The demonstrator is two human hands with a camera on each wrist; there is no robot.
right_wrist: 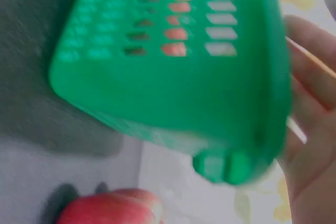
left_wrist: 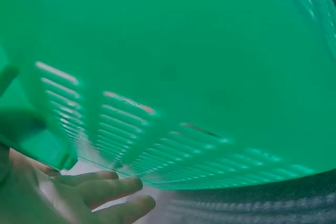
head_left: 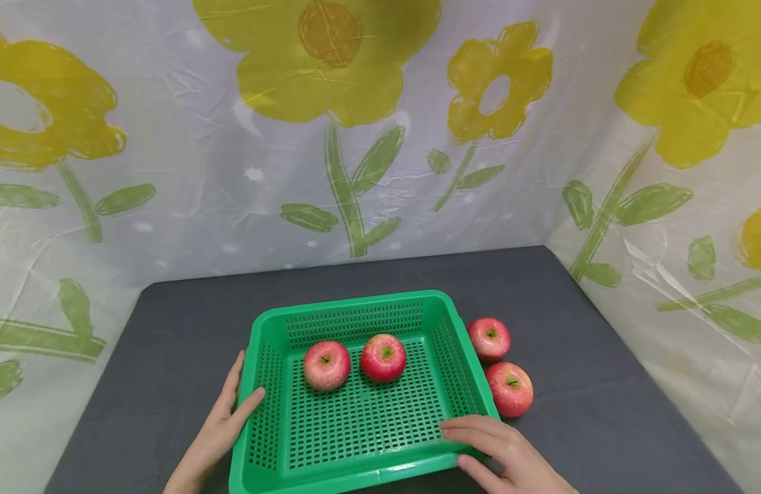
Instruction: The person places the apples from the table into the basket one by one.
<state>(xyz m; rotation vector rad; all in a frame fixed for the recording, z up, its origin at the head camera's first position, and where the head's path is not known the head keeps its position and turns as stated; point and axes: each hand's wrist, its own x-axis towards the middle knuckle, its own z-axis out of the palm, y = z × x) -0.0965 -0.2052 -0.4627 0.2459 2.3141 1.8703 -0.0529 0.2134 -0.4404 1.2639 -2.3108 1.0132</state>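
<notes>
A green perforated plastic basket (head_left: 361, 302) sits on the dark table, with two red apples (head_left: 326, 366) inside it. My left hand (head_left: 218, 424) holds the basket's left rim, thumb laid over the edge and fingers outside the wall. In the left wrist view, those fingers (left_wrist: 113, 190) stretch along beneath the rim. My right hand (head_left: 504, 449) is at the near right corner, its fairly straight fingers reaching over the rim and its thumb outside. Blur in the right wrist view hides whether they press the rim (right_wrist: 273, 72).
Two more red apples, a farther one (head_left: 489, 339) and a nearer one (head_left: 510, 389), lie just outside the basket's right wall. Dark cloth covers the table (head_left: 571, 370). A pale curtain (head_left: 219, 171) printed with yellow flowers hangs behind and along the sides.
</notes>
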